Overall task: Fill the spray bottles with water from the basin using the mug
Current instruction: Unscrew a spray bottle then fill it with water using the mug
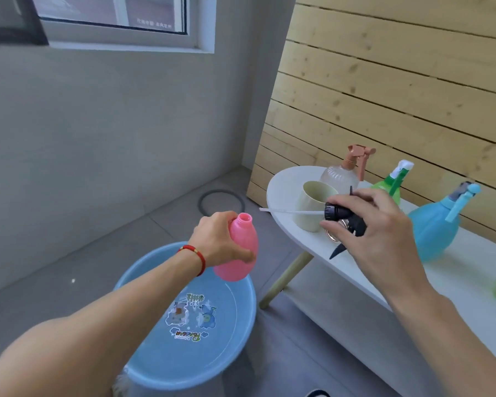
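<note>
While the left hand (222,239) wraps around the pink spray bottle (238,250), the bottle sits uncapped at frame centre, neck tilted up and to the right, held above the far rim of the blue basin (241,316). Basin: lower centre of frame, on the grey floor, cartoon print on its bottom; water level hard to read. Right hand (375,224), centre right, fingers closed on the black spray head (344,217), whose white dip tube (289,211) points left across the front of the cream mug (312,204). Mug stands upright on the white table (284,181). Behind it, a clear spray bottle (341,173) with a tan trigger; further right, a green bottle (391,184) and a light-blue bottle (435,230), both capped.
</note>
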`<state>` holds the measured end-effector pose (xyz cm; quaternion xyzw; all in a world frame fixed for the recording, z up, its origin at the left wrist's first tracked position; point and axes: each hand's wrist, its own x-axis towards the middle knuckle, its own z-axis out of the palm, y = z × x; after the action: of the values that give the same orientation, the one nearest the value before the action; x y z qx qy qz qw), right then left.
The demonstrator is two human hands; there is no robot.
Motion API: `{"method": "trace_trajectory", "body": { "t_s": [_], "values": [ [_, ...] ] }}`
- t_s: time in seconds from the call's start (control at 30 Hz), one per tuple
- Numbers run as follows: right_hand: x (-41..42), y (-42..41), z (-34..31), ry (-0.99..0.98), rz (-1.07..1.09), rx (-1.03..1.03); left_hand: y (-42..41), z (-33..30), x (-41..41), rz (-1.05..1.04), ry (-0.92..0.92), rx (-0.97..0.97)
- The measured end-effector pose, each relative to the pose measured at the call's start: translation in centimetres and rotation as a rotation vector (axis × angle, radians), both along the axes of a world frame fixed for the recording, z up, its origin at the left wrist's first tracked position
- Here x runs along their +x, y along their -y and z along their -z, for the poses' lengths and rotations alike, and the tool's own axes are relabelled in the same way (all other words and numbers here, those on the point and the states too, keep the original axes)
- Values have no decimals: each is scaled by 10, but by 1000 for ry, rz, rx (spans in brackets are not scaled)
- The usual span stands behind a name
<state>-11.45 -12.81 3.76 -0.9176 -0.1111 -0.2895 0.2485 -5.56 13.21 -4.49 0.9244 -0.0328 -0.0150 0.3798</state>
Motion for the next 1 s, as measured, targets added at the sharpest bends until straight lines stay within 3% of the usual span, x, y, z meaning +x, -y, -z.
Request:
{"method": "trace_trajectory", "body": {
  "t_s": [0.43, 0.63, 1.0],
  "values": [
    [25, -51, -32, 104, -314, -401, -13, -4, -2, -7, 8, 66],
    [35, -58, -63, 119, -344, -513, -15, -8, -3, -30, 21, 44],
    [65, -95, -56, -152, -510, -649, -12, -19, -12, 6, 50, 18]
  ]
}}
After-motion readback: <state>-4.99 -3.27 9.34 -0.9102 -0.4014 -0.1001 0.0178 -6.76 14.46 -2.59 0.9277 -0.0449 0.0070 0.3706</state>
